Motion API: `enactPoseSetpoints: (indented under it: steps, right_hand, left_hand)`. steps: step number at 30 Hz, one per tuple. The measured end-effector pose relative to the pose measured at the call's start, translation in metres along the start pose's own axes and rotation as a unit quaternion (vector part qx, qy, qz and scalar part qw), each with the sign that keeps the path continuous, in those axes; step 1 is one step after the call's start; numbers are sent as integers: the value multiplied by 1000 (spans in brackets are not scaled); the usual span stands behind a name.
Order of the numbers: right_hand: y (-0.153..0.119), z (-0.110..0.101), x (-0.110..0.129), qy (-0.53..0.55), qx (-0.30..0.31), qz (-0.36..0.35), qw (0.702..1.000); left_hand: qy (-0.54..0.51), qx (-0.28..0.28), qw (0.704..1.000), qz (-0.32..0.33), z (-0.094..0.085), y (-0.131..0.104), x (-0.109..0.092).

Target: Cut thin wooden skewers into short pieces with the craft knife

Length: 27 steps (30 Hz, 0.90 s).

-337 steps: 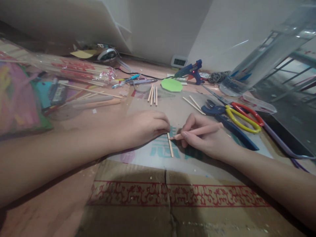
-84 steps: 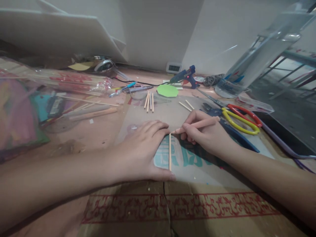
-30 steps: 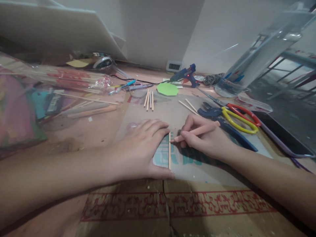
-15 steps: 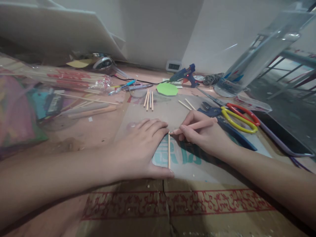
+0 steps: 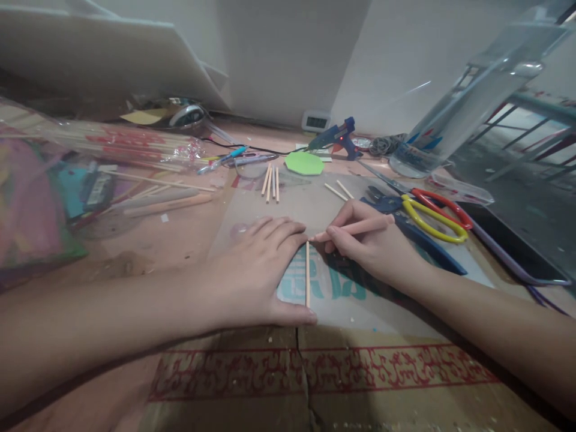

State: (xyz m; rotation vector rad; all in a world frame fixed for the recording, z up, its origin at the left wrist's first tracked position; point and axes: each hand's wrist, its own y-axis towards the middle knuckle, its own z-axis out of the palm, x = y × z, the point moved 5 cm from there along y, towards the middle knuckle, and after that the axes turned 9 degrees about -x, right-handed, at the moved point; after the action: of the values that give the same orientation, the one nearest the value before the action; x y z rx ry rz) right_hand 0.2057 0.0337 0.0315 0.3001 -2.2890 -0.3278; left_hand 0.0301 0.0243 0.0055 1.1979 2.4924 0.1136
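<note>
My left hand (image 5: 263, 261) lies on a pale sheet (image 5: 252, 207), thumb and forefinger bracketing a thin wooden stick (image 5: 308, 273). The thumb presses at the stick's near end and the forefinger touches or nearly touches its far end. In my right hand (image 5: 362, 246) is a pink pen (image 5: 366, 225), closed in the fingers, with its tip at the stick's far end. Beyond my hands are several short cut sticks (image 5: 271, 183) in a row and two more short sticks (image 5: 339, 190). Blue-handled pliers (image 5: 427, 243) lie partly behind my right hand.
Scissors (image 5: 436, 219) rest by a phone (image 5: 513, 243) on the right. A tall clear bottle (image 5: 454, 114) stands behind them. Towards the wall are a glue gun (image 5: 335, 137), a green paper shape (image 5: 304, 162) and a small clock (image 5: 315, 121). Bagged sticks (image 5: 121, 141) lie left.
Almost nothing differs. The pen tip has shifted very slightly at the stick's far end, while my left hand and the stick keep their place.
</note>
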Motion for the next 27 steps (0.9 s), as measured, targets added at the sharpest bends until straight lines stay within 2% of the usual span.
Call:
enactPoseSetpoints:
  steps: [6,12,18,27]
  right_hand:
    - [-2,-1,2,4,18,-7,1000]
    - [1,0,-1,16,-2,7,1000]
    - [0,1,0,23,14,3,1000]
    - [0,1,-2,28,6,9,1000]
  left_hand:
    - [14,-5,1000,8,-1,0,-1]
    - [20,4,1000,2,-1,-1,0]
    - [21,3,1000,6,0,0,0]
    - [23,7,1000,-2,1,0,0]
